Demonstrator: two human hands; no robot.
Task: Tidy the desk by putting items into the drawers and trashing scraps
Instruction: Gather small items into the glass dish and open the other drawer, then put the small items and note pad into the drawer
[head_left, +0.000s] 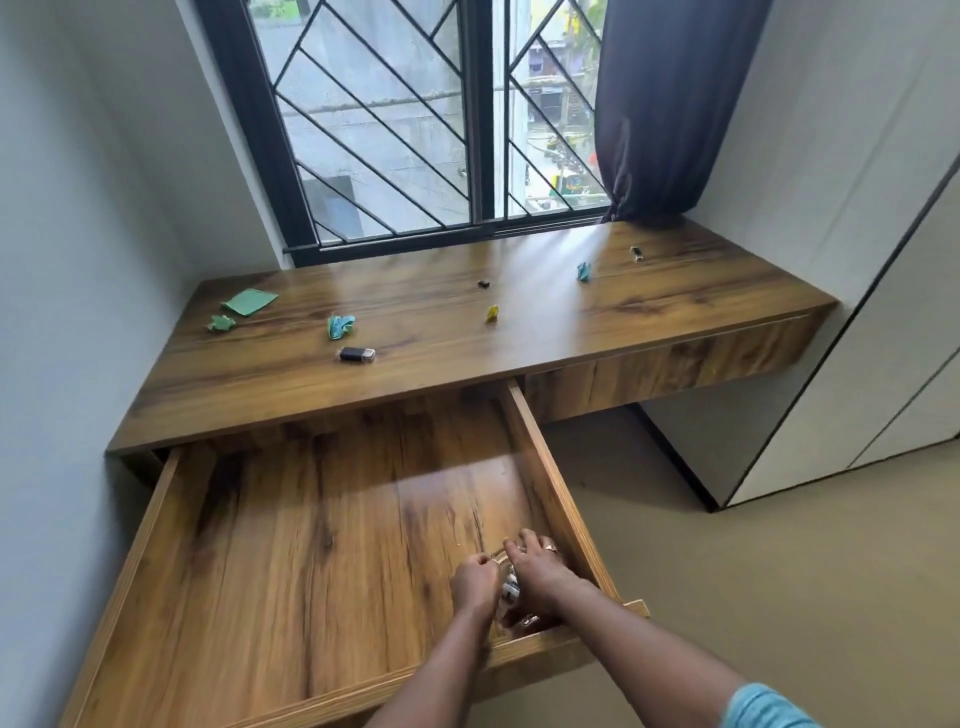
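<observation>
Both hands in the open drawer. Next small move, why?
Probably let go and lift both hands out: the left hand and right hand sit over small white-and-black items low in the front-right corner of the open wooden drawer; their grip is blurred.

Soft daylight comes through the window (415, 119) at twelve o'clock, laying a pale sheen on the counter (441, 332) and a hazy bright patch on the drawer (311, 545) floor. Shadow gathers under the counter's front edge. My left grip (474, 577) and right grip (537, 571), at five o'clock, are motion-blurred. Walls bow outward toward the edges.
</observation>
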